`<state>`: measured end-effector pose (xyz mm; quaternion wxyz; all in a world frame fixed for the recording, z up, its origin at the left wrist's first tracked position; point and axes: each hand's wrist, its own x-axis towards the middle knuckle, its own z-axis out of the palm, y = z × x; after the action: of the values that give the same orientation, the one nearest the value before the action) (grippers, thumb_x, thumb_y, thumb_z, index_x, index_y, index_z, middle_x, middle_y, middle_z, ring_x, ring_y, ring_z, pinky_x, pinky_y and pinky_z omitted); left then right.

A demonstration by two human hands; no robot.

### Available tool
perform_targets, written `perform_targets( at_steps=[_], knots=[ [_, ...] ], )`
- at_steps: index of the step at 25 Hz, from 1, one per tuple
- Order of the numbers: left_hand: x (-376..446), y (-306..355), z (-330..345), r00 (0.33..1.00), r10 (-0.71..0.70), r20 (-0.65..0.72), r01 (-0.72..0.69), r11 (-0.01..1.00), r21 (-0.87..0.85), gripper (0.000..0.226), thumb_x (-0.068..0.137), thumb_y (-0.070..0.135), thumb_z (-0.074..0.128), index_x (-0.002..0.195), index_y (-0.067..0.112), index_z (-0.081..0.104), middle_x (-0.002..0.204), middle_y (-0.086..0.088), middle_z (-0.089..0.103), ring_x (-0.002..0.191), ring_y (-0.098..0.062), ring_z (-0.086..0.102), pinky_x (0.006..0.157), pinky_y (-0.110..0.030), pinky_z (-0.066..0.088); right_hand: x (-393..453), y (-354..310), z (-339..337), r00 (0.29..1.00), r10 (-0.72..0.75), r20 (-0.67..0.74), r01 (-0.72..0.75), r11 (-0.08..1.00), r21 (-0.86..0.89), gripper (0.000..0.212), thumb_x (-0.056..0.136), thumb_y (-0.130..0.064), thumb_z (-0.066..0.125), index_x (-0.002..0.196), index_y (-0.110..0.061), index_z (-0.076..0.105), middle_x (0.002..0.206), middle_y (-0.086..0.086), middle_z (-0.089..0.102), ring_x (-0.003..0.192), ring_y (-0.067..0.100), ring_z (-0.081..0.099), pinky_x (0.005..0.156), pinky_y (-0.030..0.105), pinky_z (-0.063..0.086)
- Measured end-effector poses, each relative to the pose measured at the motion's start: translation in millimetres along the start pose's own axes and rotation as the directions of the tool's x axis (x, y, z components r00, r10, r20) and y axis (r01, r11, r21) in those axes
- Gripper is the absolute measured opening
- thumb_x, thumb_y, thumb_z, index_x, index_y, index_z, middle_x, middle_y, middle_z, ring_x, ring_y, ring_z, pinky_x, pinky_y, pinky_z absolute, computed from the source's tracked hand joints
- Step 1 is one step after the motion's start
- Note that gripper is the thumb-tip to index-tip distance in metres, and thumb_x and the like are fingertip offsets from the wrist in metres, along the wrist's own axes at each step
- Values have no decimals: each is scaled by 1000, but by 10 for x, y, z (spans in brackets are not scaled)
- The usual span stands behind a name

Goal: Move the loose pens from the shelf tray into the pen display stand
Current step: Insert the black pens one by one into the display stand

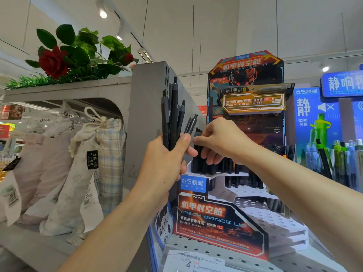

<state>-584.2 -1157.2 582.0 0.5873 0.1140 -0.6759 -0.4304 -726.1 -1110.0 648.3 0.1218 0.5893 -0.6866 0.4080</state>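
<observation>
A bundle of black pens (172,116) stood upright in the left hand (165,163), fingers and thumb curled round their lower ends in a firm grip. Just right of that grip, the right hand (218,140) pinched one black pen (191,125) between thumb and fingertips, its clicker end tilted up. Below and behind the right hand stood the pen display stand (220,222), with a row of black pens (204,165) already upright in its upper tier. Left of the grip sat a grey shelf (66,89) with cloth bags (78,173) and a rose (52,62) on top.
</observation>
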Motion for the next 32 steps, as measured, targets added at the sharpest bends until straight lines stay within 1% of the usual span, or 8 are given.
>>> perform_targets(
  at_steps=[3, 5, 8, 11, 15, 20, 27, 32],
  knots=[
    [-8, -2, 13, 1000, -4, 12, 5, 1000, -8, 32, 100, 36, 55, 107, 7, 67, 44, 14, 58, 38, -1, 45, 38, -12, 36, -81, 9, -18, 994, -75, -82, 74, 997, -17, 28, 97, -32, 66, 84, -7, 70, 63, 4, 73, 47, 14, 66, 45, 21, 52],
    [-14, -6, 33, 1000, -11, 21, 12, 1000, -22, 34, 100, 37, 55, 104, 6, 68, 44, 13, 57, 38, -1, 45, 38, -12, 36, -138, 22, -48, 990, -114, -82, 128, 974, 186, 19, 98, -25, 65, 90, -9, 71, 67, 1, 73, 51, 13, 64, 46, 20, 50],
    [-14, -13, 66, 999, -34, 28, 35, 998, -43, 38, 100, 40, 55, 93, 6, 72, 45, 8, 55, 39, -3, 44, 39, -14, 37, -201, 21, -135, 987, -144, 70, 84, 839, 538, 11, 98, -14, 63, 100, -8, 71, 79, -1, 73, 65, 12, 63, 53, 23, 53],
    [1, 7, 88, 996, -60, 61, 66, 993, -94, 41, 99, 44, 55, 85, 12, 77, 53, -5, 58, 41, -10, 44, 40, -20, 38, -226, 53, -213, 962, -204, 183, 29, 740, 672, 12, 99, -20, 64, 95, -14, 74, 86, -2, 70, 71, 10, 60, 57, 24, 52],
    [-1, 12, 132, 996, -49, 75, 56, 993, -99, 40, 101, 44, 54, 82, 17, 77, 62, -9, 69, 41, -14, 50, 41, -21, 45, -209, 104, -287, 982, -145, 121, 18, 710, 704, 16, 95, -25, 68, 102, -10, 72, 89, 3, 74, 73, 11, 67, 57, 23, 54],
    [-4, -39, 98, 997, -65, 42, 70, 986, -152, 25, 101, 35, 55, 100, 16, 71, 80, -7, 76, 50, -16, 61, 41, -23, 50, -139, 135, -488, 998, -28, -58, 63, 624, 779, 20, 96, -21, 68, 101, -3, 64, 79, 11, 76, 68, 19, 72, 62, 28, 61],
    [-21, -43, 39, 999, -41, -35, 38, 997, -60, 34, 99, 45, 54, 99, 13, 66, 70, -9, 63, 42, -8, 42, 39, -19, 34, -104, 210, -396, 979, 6, -202, 127, 758, 640, 22, 92, -16, 74, 102, 1, 64, 64, 2, 71, 59, 19, 70, 61, 34, 63],
    [-48, -5, 21, 1000, -17, -11, 16, 996, -92, 25, 101, 38, 54, 99, 16, 65, 66, 0, 66, 42, -6, 44, 36, -16, 34, -90, 218, -241, 966, -5, -258, 145, 836, 529, 21, 88, -17, 78, 97, -6, 63, 75, 11, 72, 59, 23, 72, 58, 36, 62]
  ],
)
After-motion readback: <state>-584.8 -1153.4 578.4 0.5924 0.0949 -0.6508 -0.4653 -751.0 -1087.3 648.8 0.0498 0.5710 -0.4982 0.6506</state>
